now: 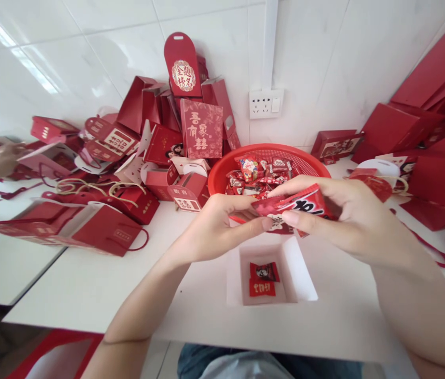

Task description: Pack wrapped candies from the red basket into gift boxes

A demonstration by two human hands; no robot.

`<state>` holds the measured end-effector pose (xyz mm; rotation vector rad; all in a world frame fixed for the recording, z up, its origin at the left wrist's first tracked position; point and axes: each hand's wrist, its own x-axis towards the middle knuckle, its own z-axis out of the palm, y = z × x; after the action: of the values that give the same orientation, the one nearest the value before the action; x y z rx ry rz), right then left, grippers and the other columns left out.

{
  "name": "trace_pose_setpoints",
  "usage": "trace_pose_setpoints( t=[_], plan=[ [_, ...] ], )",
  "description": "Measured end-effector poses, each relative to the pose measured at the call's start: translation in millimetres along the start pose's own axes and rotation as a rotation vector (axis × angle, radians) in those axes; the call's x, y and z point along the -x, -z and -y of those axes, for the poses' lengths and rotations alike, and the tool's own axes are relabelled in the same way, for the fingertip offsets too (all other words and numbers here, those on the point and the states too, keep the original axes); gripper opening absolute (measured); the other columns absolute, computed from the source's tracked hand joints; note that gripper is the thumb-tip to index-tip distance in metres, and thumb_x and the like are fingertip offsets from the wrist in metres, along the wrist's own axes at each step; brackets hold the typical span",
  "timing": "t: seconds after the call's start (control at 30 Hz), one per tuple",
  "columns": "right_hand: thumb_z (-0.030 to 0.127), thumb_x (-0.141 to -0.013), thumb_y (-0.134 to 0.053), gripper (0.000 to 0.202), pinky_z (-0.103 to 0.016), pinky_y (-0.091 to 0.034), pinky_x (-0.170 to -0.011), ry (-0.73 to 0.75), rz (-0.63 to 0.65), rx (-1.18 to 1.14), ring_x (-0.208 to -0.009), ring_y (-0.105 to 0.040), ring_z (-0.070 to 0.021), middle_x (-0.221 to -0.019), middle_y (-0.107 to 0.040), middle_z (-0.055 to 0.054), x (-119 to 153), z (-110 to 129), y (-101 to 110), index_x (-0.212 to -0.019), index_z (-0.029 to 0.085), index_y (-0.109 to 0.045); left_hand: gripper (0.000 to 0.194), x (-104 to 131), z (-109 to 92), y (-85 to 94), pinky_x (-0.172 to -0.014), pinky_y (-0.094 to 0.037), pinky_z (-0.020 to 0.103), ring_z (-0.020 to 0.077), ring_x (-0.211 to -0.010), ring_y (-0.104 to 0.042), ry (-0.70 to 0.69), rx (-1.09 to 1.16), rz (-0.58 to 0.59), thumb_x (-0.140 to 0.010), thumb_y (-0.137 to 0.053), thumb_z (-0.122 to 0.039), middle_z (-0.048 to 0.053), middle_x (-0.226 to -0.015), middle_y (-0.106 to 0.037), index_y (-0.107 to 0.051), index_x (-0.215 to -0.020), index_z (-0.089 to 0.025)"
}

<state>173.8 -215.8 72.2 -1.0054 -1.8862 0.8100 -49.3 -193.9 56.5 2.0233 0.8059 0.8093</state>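
Both my hands are raised over the table, just in front of a red plastic basket (215, 173) of wrapped candies (248, 168). My right hand (336, 216) is closed around a red candy packet (305, 205) with black and white lettering. My left hand (222, 226) pinches red wrapped candies (264, 207) at the left of that packet; how many is hidden by the fingers. Below the hands stands an open white box (301, 271) with its flaps spread. On its floor lie two red wrapped candies (262, 279).
Red gift boxes (202, 129) and bags are heaped along the wall on the left. More red boxes (396, 131) stack up at the right. A red bag with cord handles (104, 226) lies on the left of the white table (190, 310). Another person's hand (1, 160) shows at far left.
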Motion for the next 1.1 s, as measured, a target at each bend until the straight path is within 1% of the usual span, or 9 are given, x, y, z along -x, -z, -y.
trace_pose_setpoints(
  t=[0.1,0.17,0.2,0.33,0.47,0.6,0.73,0.9,1.1],
  plan=[
    [0.031,-0.085,-0.073,0.013,-0.038,-0.059,-0.082,0.034,-0.109,0.068,-0.089,-0.071,-0.0245,-0.096,-0.077,-0.001,-0.3,1.7,7.0,-0.097,0.029,-0.078,0.018,1.7,-3.6,6.5,-0.064,-0.050,0.022,0.0142,-0.069,-0.067,0.011,-0.130,0.171,-0.091,-0.067,-0.028,0.002,-0.074,-0.074,-0.077,-0.084,-0.014],
    [0.033,-0.086,-0.073,0.011,-0.037,-0.057,-0.081,0.043,-0.156,0.094,-0.085,-0.070,-0.0237,-0.091,-0.076,-0.001,-0.5,1.7,10.3,-0.095,0.029,-0.078,0.017,2.7,-5.0,8.9,-0.061,-0.047,0.021,0.0122,-0.064,-0.064,0.006,-0.233,0.328,-0.091,-0.068,-0.029,0.001,-0.074,-0.073,-0.078,-0.086,-0.015],
    [0.033,-0.086,-0.074,0.011,-0.036,-0.057,-0.079,0.044,-0.159,0.103,-0.083,-0.070,-0.0231,-0.089,-0.075,0.000,-0.6,1.5,11.1,-0.095,0.029,-0.078,0.017,3.2,-5.0,9.1,-0.061,-0.046,0.022,0.0121,-0.065,-0.064,0.002,-0.293,0.360,-0.090,-0.068,-0.030,0.002,-0.077,-0.074,-0.078,-0.092,-0.016],
    [0.035,-0.084,-0.076,0.019,-0.032,-0.052,-0.063,0.027,-0.038,0.084,-0.067,-0.065,-0.0194,-0.081,-0.072,0.001,0.6,0.0,8.7,-0.101,0.029,-0.076,0.023,5.6,-1.5,8.5,-0.067,-0.045,0.025,0.0151,-0.074,-0.065,0.008,-0.545,0.272,-0.089,-0.069,-0.032,0.004,-0.093,-0.072,-0.077,-0.108,-0.020],
    [0.037,-0.083,-0.078,0.029,-0.029,-0.047,-0.053,-0.048,0.097,0.004,-0.056,-0.060,-0.0160,-0.074,-0.068,0.003,2.2,-1.8,5.7,-0.110,0.028,-0.071,0.016,10.8,1.8,14.4,-0.070,-0.044,0.026,0.0157,-0.077,-0.065,0.032,-0.649,0.356,-0.091,-0.065,-0.029,0.004,-0.099,-0.068,-0.078,-0.095,-0.022],
    [0.034,-0.088,-0.072,0.024,-0.028,-0.052,-0.061,-0.037,0.176,-0.007,-0.070,-0.067,-0.0171,-0.093,-0.072,0.001,2.7,-2.7,4.9,-0.111,0.027,-0.069,0.020,13.7,4.4,20.3,-0.076,-0.045,0.028,0.0192,-0.086,-0.067,0.127,-0.665,0.483,-0.087,-0.068,-0.026,0.004,-0.102,-0.071,-0.077,-0.104,-0.023],
    [0.025,-0.090,-0.066,0.021,-0.028,-0.054,-0.072,-0.036,0.336,-0.020,-0.087,-0.070,-0.0190,-0.104,-0.074,-0.001,3.9,-1.4,-4.7,-0.111,0.025,-0.068,0.029,11.1,4.9,20.7,-0.078,-0.046,0.029,0.0219,-0.093,-0.068,0.170,-0.677,0.585,-0.084,-0.069,-0.019,0.007,-0.108,-0.073,-0.074,-0.112,-0.019],
    [0.022,-0.088,-0.065,0.031,-0.029,-0.049,-0.075,-0.132,0.454,0.148,-0.085,-0.068,-0.0190,-0.098,-0.073,0.000,8.8,-0.5,-26.5,-0.119,0.025,-0.065,0.018,6.6,-0.3,21.5,-0.071,-0.044,0.027,0.0197,-0.084,-0.068,0.160,-0.649,0.637,-0.082,-0.066,-0.015,0.005,-0.099,-0.073,-0.073,-0.099,-0.017],
    [0.022,-0.089,-0.064,0.025,-0.032,-0.048,-0.084,-0.143,0.502,0.265,-0.104,-0.066,-0.0239,-0.115,-0.071,-0.006,18.0,2.1,-44.0,-0.114,0.022,-0.065,0.020,5.4,-2.1,22.5,-0.075,-0.045,0.027,0.0205,-0.090,-0.067,0.171,-0.642,0.650,-0.080,-0.067,-0.014,0.004,-0.099,-0.072,-0.072,-0.099,-0.017]
  ],
)
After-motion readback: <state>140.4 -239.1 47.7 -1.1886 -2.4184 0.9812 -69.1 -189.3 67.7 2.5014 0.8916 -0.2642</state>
